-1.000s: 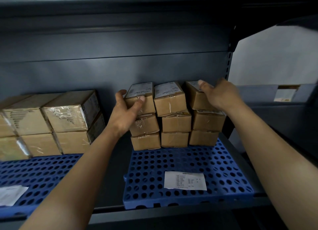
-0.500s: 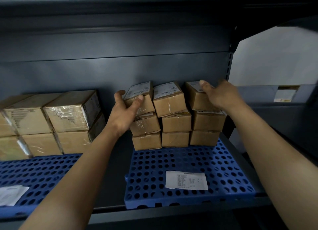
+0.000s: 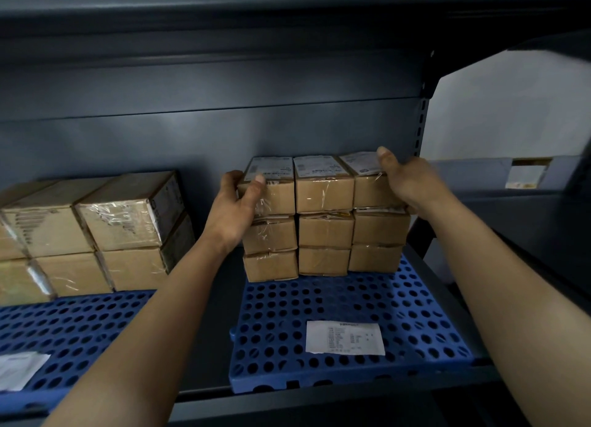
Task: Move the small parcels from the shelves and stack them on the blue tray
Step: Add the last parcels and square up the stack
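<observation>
Several small brown parcels stand in three stacks, three high, at the back of a perforated blue tray [image 3: 351,305] on the shelf. My left hand [image 3: 235,212] grips the left end of the top row, thumb on the front of the top left parcel [image 3: 275,187]. My right hand [image 3: 406,183] clasps the right end, thumb on the label of the top right parcel [image 3: 367,183]. Between them sits the top middle parcel [image 3: 323,187]. All three top parcels carry white labels and lie level.
Larger brown boxes [image 3: 96,231] stand on a second blue tray [image 3: 64,330] to the left. A white paper slip [image 3: 345,337] lies on the right tray's front. The shelf above hangs low overhead. A dark upright post [image 3: 422,132] borders the right side.
The top row of parcels, tilted and slightly spread before, now sits straight and pressed together between my hands. Both hands have closed in on its ends.
</observation>
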{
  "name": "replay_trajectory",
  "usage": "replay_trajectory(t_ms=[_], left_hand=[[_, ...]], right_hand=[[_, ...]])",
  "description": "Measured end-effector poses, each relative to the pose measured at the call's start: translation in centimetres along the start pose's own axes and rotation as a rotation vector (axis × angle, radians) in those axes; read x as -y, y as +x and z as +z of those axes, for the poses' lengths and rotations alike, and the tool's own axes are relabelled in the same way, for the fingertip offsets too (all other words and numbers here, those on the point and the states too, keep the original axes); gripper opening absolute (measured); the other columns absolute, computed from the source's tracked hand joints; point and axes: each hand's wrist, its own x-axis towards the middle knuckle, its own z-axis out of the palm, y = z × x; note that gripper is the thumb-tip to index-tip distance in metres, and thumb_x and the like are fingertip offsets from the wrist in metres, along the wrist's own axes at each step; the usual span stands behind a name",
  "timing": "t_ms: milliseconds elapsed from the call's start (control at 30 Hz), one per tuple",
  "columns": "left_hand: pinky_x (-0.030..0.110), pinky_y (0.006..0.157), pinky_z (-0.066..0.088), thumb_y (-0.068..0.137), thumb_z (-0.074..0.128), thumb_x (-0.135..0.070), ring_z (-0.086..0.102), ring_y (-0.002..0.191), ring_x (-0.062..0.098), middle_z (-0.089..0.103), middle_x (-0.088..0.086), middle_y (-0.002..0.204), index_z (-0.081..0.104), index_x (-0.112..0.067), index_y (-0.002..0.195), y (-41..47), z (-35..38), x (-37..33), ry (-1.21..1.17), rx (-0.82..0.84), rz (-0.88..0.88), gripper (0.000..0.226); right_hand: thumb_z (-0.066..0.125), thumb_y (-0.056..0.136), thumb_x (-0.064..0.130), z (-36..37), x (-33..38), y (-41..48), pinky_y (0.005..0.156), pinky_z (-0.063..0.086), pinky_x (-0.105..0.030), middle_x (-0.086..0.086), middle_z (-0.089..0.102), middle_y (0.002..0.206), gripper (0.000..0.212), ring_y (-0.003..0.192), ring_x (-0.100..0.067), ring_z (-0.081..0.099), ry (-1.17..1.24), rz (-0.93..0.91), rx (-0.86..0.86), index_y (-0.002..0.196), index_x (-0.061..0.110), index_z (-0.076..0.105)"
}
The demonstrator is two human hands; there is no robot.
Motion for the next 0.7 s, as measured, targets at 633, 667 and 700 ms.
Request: replay_trajectory(t_ms=[633, 667, 700], left_hand=[[0.039, 0.101, 0.043, 0.084, 0.052, -0.058, 0.049, 0.121, 0.022, 0.042, 0.006, 0.139, 0.024, -0.024, 0.142, 0.5, 0.0, 1.7, -0.068, 0.037, -0.035, 0.073], [0.042, 0.102, 0.042, 0.084, 0.051, -0.06, 0.049, 0.12, 0.023, 0.043, 0.006, 0.138, 0.024, -0.024, 0.142, 0.6, -0.1, 1.7, -0.058, 0.035, -0.037, 0.074], [0.043, 0.102, 0.042, 0.084, 0.05, -0.06, 0.05, 0.12, 0.024, 0.044, 0.007, 0.137, 0.025, -0.024, 0.142, 0.6, -0.1, 1.7, -0.048, 0.033, -0.038, 0.073]], right_hand=[[0.031, 0.093, 0.062, 0.9, -1.1, 0.4, 0.096, 0.037, -0.035, -0.016, 0.047, 0.14, 0.074, 0.126, -0.032, 0.045, 0.053, 0.031, 0.023, 0.138, 0.005, 0.042], [0.031, 0.093, 0.063, 0.9, -1.1, 0.4, 0.096, 0.037, -0.035, -0.016, 0.047, 0.14, 0.075, 0.126, -0.032, 0.045, 0.059, 0.037, 0.017, 0.138, 0.004, 0.041], [0.031, 0.093, 0.063, 0.9, -1.1, 0.5, 0.096, 0.037, -0.035, -0.017, 0.046, 0.14, 0.076, 0.127, -0.032, 0.045, 0.06, 0.042, 0.011, 0.138, 0.003, 0.04]])
